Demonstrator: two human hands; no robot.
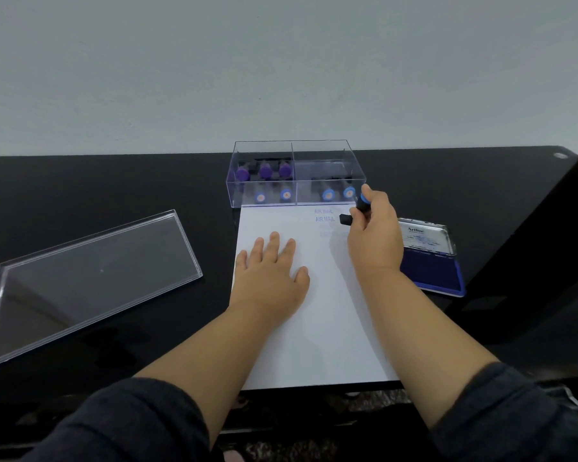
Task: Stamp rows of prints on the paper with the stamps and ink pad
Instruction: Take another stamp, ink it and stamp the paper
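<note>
A white sheet of paper (pixel 327 311) lies on the black table, with two blue "AIR MAIL" prints (pixel 324 215) near its top and a fainter one just below them. My left hand (pixel 271 271) rests flat on the paper, fingers spread. My right hand (pixel 374 235) grips a stamp (pixel 356 211) with a blue cap and black base, held tilted just above the paper's upper right. The open ink pad (pixel 431 265), blue with a metal lid, sits right of the paper, partly behind my right hand.
A clear plastic box (pixel 296 173) with purple-capped and blue-capped stamps in its compartments stands at the paper's top edge. Its clear lid (pixel 84 278) lies on the table to the left. A grey wall rises behind the table. A dark object leans at the far right.
</note>
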